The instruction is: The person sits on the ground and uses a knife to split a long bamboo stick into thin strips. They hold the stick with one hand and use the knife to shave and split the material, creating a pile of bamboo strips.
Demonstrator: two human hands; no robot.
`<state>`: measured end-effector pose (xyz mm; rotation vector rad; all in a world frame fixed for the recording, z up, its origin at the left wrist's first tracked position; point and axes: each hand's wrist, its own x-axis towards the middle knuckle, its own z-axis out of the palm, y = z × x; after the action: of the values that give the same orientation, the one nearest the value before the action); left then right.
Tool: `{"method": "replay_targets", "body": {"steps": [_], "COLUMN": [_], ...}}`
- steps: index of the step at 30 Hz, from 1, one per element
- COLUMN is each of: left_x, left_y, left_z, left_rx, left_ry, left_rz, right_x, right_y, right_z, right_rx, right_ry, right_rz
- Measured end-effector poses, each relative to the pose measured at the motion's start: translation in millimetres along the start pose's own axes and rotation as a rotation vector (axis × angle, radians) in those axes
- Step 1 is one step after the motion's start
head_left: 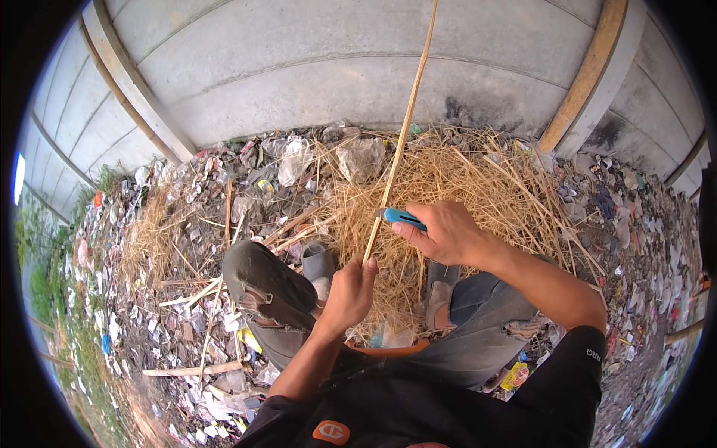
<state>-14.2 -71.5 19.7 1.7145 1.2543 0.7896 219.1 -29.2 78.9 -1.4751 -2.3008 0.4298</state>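
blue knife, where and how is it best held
Probably by its blue handle, from the right, as the right hand holds it: the handle slants right, while the dark tip points left at the pale strip.

Counted: one left hand (351,293), one right hand (447,233), one knife (404,218), one held strip (407,123), two shoes (319,261), two trouser legs (489,321), one wall (299,97); loose strips (194,369) overlap too much to count.
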Motion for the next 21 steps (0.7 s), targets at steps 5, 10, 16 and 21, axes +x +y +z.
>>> {"method": "replay_targets", "body": {"steps": [5, 10, 16, 21], "left_x": [0, -4, -10, -15], "left_y": [3, -13, -15, -12], "left_z": [2, 1, -9, -18], "left_rx": [0.116, 0.218, 0.194, 0.138], "left_ry": [0.051, 0.071, 0.039, 0.031], "left_rz": [0.006, 0.07, 0.04, 0.029], "right_x": [0, 8, 17, 25], "right_y": [2, 11, 28, 32], "right_z": [17, 16, 28, 27], "right_rx": [0.022, -0.075, -0.209, -0.29], "right_ry": [0.057, 0.06, 0.061, 0.171], "right_rz": [-0.051, -0.031, -0.139, -0.287]}}
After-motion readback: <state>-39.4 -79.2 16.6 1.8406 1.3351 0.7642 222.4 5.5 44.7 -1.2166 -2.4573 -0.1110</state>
